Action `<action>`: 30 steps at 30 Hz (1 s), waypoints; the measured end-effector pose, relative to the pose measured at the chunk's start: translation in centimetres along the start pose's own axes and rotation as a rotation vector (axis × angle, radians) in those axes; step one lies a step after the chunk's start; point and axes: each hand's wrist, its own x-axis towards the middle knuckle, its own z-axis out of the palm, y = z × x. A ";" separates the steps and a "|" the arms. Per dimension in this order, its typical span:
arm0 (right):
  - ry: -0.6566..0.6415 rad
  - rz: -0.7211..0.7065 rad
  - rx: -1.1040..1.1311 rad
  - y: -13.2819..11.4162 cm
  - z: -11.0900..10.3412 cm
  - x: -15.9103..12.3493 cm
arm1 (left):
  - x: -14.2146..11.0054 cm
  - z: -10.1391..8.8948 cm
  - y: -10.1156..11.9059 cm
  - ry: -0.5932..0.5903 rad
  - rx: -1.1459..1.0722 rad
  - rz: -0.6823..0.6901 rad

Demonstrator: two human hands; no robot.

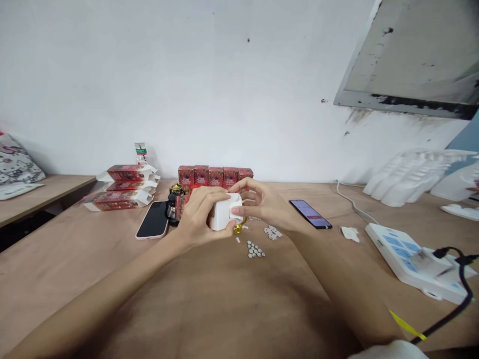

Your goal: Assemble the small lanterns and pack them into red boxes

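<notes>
A small white carton (221, 215) is held above the table, its end flaps turned toward the right. My left hand (198, 214) is wrapped round it, thumb underneath and fingers over the top. The thumb and fingers of my right hand (264, 202) pinch at the flaps. Below and behind the carton shows part of a shiny gold item (238, 228), mostly hidden. Close by on the table lie several button cells (255, 250) and a little pile of white plastic pieces (273, 233). A dark lantern-like item with a gold top (176, 189) stands left of my left hand.
Red printed boxes (216, 177) stand in a row by the wall. Flattened red cartons (119, 199) are stacked at left. Phones lie on both sides, one black-screened (152, 219), one lit (310, 214). A power strip (407, 259) with cables and white moulded parts (398, 179) occupy the right.
</notes>
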 end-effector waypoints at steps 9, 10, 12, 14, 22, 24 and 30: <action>-0.007 0.011 0.013 0.5 -0.1 0.3 | 0.0 0.0 0.1 0.002 0.004 0.013; -0.019 0.003 0.013 0.6 -0.1 0.4 | 0.0 0.0 0.1 0.005 0.001 0.021; -0.081 -0.002 0.023 1.1 -0.2 0.8 | -0.1 0.0 0.1 0.020 -0.018 0.045; -0.183 -0.003 0.054 1.6 -0.2 1.1 | -0.3 0.1 0.0 0.041 -0.063 0.070; -0.066 -0.177 0.105 2.6 0.6 1.4 | 1.0 -1.4 -0.2 0.040 -0.144 -0.166; 0.084 -0.304 -0.060 2.8 1.1 1.3 | 1.8 -2.4 -0.5 0.077 -0.009 -0.419; 0.261 -0.691 -0.787 4.9 3.4 1.5 | 2.4 -3.5 -2.5 -0.244 -0.296 -0.821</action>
